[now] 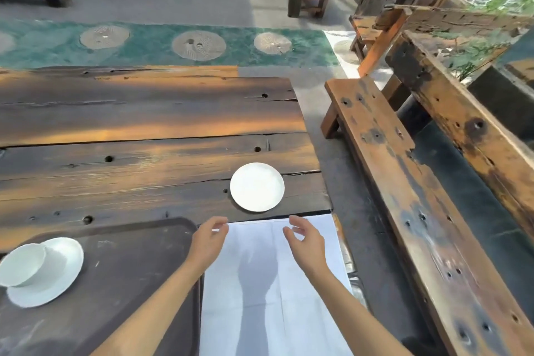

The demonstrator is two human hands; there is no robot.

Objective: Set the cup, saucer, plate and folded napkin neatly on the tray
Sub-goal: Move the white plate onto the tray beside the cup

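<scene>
On the tray (121, 263) at the near left, the cup (21, 264) sat on its saucer (62, 274), already placed. Just right, both hands, left (209, 240) and right (304, 243), hovered over the unfolded napkin's (265, 283) far edge, fingers loosely spread and holding nothing, seemingly ready to fold. The plate (257, 186) waited on the table (144, 124) beyond.

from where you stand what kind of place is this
Probably the outdoor seating of a rustic cafe or teahouse: a heavy plank table, matching wooden benches in rows on paved ground with round stones set in it, and a serving tray carrying a cup.
</scene>
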